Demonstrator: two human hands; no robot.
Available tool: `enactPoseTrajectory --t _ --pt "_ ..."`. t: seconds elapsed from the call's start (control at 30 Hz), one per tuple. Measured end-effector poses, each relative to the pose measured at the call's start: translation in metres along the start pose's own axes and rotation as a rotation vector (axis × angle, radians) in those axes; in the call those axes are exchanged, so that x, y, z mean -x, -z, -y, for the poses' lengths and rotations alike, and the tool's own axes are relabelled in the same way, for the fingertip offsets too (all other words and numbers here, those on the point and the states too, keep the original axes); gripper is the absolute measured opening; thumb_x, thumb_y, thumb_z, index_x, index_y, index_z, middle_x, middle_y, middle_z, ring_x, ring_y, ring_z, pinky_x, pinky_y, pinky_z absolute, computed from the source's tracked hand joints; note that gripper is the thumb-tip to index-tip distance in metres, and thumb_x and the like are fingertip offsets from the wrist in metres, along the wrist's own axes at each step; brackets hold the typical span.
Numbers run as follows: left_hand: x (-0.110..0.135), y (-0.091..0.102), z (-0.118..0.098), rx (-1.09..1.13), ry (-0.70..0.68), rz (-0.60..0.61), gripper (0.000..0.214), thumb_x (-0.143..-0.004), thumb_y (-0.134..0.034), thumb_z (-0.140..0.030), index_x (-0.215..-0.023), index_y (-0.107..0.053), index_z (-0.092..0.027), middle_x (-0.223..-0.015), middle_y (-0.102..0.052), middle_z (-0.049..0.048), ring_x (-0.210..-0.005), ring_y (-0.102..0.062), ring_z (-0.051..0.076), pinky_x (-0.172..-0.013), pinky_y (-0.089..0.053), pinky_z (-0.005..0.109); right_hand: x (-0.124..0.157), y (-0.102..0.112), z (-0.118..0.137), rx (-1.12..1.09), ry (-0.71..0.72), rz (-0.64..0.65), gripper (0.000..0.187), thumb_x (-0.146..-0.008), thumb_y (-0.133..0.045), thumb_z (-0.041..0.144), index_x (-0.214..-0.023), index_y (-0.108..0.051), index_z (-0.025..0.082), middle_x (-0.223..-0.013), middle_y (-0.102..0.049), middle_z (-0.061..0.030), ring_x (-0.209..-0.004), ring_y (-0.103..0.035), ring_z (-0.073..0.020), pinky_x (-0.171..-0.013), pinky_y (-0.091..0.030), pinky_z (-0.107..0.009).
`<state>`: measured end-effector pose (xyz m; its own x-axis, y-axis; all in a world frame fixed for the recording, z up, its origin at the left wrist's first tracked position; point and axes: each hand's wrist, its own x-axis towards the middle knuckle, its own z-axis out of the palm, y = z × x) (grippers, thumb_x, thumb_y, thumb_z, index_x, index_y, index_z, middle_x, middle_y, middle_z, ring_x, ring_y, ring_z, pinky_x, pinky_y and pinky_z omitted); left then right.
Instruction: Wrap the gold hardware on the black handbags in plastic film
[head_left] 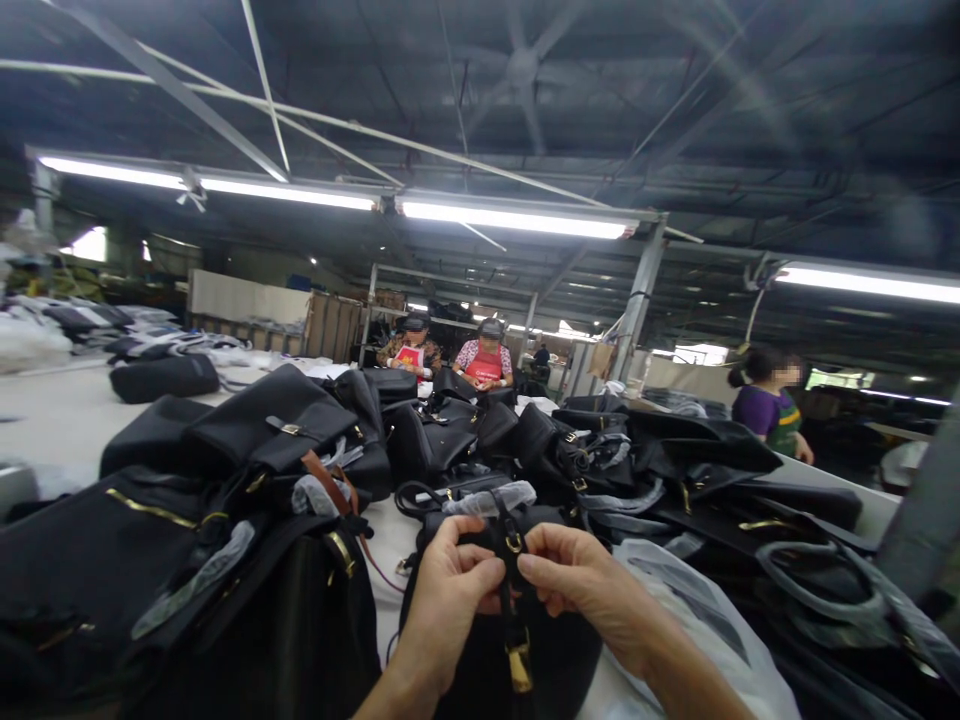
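Observation:
A black bag (480, 660) stands right in front of me. Down its front runs a narrow black strap (507, 600) with a small gold buckle (514, 543), and a gold clasp (520, 668) sits at the strap's lower end. My left hand (454, 590) is closed in a pinch at the strap's left edge. From the other side my right hand (577, 575) pinches the strap just below the buckle, thumb against forefinger. The fingertips hide part of the strap. Clear plastic film wraps the bag's top handle (499, 498).
More black bags (292, 600) with gold zips crowd the table (45, 410) on both sides and ahead. A brown strap (326, 485) lies at left, a white plastic bag (697, 620) at right. Two people (484, 365) sit across; another person (772, 405) is at right.

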<state>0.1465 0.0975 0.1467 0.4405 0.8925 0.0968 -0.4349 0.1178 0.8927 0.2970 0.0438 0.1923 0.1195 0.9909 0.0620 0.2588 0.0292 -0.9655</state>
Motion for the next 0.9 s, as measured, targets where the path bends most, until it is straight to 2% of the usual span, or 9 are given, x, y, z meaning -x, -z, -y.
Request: enactPoseTrajectory --t 0.1,0.2,0.37,0.5,0.63,0.73,0.9 --pt "-0.001 -0.002 0.0 -0.145 -0.006 0.005 0.034 -0.064 -0.077 -0.037 -0.086 -0.066 -0.012 -0.058 -0.062 -0.0013 -0.054 -0.061 0.014 -0.049 -0.046 0.021 0.006 0.0 0.001 -0.053 -0.049 0.044 0.037 -0.063 -0.08 0.047 -0.078 -0.069 0.015 -0.065 -0.061 0.0007 -0.055 -0.051 -0.0105 -0.053 -0.037 -0.021" --pt "0.0 -0.006 0.0 -0.174 -0.018 0.022 0.032 -0.064 -0.077 -0.041 -0.072 -0.069 -0.011 -0.061 -0.065 0.0025 -0.054 -0.058 0.012 -0.044 -0.042 0.018 0.009 0.0 0.01 -0.018 -0.048 0.075 0.034 -0.064 -0.077 0.044 -0.082 -0.074 0.016 -0.068 -0.065 -0.0011 -0.057 -0.051 -0.0108 -0.055 -0.038 -0.022" --pt "0.001 -0.007 0.002 -0.085 -0.014 0.038 0.031 -0.061 -0.08 -0.039 -0.072 -0.072 -0.012 -0.062 -0.067 0.0035 -0.055 -0.06 0.013 -0.049 -0.05 0.02 0.004 -0.002 0.013 0.061 0.005 0.0 0.029 -0.062 -0.073 0.042 -0.076 -0.075 0.017 -0.065 -0.064 -0.0004 -0.057 -0.049 -0.0115 -0.054 -0.037 -0.022" --pt "-0.003 -0.003 0.011 -0.054 -0.027 0.012 0.03 -0.059 -0.082 -0.034 -0.074 -0.07 -0.013 -0.063 -0.066 0.0017 -0.056 -0.06 0.012 -0.051 -0.053 0.022 0.0 -0.009 0.005 0.071 0.034 0.005 0.027 -0.061 -0.069 0.038 -0.078 -0.073 0.017 -0.064 -0.064 0.0002 -0.057 -0.051 -0.0133 -0.05 -0.035 -0.022" --pt "-0.007 -0.002 0.02 -0.067 -0.048 -0.035 0.028 -0.059 -0.08 -0.032 -0.072 -0.063 -0.015 -0.058 -0.063 -0.0013 -0.05 -0.059 0.011 -0.047 -0.053 0.022 0.001 -0.016 -0.001 0.093 0.194 -0.034 0.01 -0.065 -0.063 0.026 -0.069 -0.067 0.018 -0.062 -0.063 0.0017 -0.057 -0.052 -0.014 -0.054 -0.039 -0.024" --pt "-0.009 -0.003 0.022 -0.096 -0.084 -0.037 0.025 -0.061 -0.077 -0.03 -0.072 -0.059 -0.016 -0.056 -0.06 -0.0033 -0.048 -0.058 0.011 -0.044 -0.051 0.02 0.001 -0.017 -0.005 0.111 0.277 -0.079 0.006 -0.068 -0.061 0.021 -0.072 -0.065 0.019 -0.068 -0.065 0.0014 -0.064 -0.057 -0.0163 -0.06 -0.042 -0.026" --pt "-0.01 -0.005 0.022 -0.125 -0.081 -0.003 0.018 -0.06 -0.067 -0.021 -0.071 -0.053 -0.018 -0.052 -0.055 -0.0071 -0.042 -0.052 0.008 -0.04 -0.048 0.018 -0.003 -0.011 -0.013 0.089 0.277 -0.004 0.009 -0.07 -0.058 0.018 -0.079 -0.06 0.019 -0.074 -0.064 0.0013 -0.07 -0.06 -0.0174 -0.064 -0.044 -0.027"
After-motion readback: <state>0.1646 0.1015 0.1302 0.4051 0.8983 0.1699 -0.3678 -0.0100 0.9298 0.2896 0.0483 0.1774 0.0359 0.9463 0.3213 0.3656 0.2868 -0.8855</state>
